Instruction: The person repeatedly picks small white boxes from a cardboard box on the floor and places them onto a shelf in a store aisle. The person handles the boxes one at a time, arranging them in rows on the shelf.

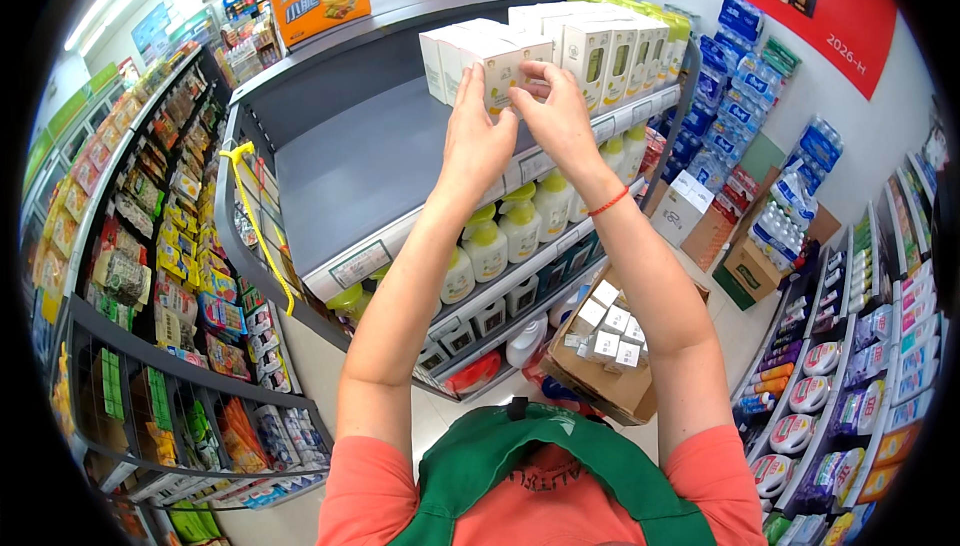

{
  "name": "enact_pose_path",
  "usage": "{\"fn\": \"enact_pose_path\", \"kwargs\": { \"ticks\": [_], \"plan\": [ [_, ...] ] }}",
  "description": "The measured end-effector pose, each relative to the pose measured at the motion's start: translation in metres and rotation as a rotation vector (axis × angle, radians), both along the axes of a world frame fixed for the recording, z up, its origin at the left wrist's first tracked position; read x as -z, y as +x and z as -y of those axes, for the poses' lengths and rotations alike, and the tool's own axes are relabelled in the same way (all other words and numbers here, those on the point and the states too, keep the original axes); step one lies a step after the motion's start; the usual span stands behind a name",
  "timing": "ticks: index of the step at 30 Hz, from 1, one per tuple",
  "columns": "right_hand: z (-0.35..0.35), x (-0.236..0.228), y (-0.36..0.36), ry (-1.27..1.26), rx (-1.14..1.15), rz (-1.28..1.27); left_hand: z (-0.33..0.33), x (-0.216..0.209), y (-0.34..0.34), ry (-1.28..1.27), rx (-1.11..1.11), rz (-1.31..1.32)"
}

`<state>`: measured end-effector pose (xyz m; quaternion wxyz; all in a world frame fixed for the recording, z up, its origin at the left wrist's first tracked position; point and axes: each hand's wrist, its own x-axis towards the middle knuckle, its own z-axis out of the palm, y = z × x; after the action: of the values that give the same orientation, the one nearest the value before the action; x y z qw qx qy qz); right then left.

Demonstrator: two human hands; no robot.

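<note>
At the upper centre, the left hand [474, 138] and right hand [560, 118], both open with fingers extended or loosely bent, frame a white carton [503, 78] on the grey shelf [365, 161], seemingly keeping it square with neighbouring cartons [595, 58].

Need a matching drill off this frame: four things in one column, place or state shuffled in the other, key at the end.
Things
1. White upright cardboard box
2. White plastic bottles with yellow-green caps
3. Open brown cardboard carton
4. Bright yellow ribbon

Place or state
A. Holding small white boxes
B. Tied at the left end of the grey shelf unit
C. Between the left hand and the right hand
D. One tier below the unit's top surface

Pairs: 1-C, 2-D, 3-A, 4-B
</note>
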<state>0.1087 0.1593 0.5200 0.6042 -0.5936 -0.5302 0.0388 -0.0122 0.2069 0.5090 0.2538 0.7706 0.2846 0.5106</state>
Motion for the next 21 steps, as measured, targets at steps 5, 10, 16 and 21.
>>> {"fn": "enact_pose_path", "kwargs": {
  "ticks": [5, 10, 16, 21],
  "plan": [
    [-0.007, 0.003, 0.002, 0.044, -0.043, -0.107, -0.003, 0.005, 0.002, -0.011, 0.010, 0.019],
    [-0.006, 0.001, 0.001, 0.082, -0.139, -0.239, 0.003, 0.005, 0.001, -0.042, 0.020, 0.049],
    [-0.006, 0.002, -0.001, 0.253, -0.114, -0.158, 0.018, -0.006, -0.002, -0.030, 0.061, 0.106],
    [0.017, -0.012, -0.013, 0.296, -0.058, -0.029, 0.036, -0.010, -0.007, 0.107, 0.126, 0.214]
  ]
}}
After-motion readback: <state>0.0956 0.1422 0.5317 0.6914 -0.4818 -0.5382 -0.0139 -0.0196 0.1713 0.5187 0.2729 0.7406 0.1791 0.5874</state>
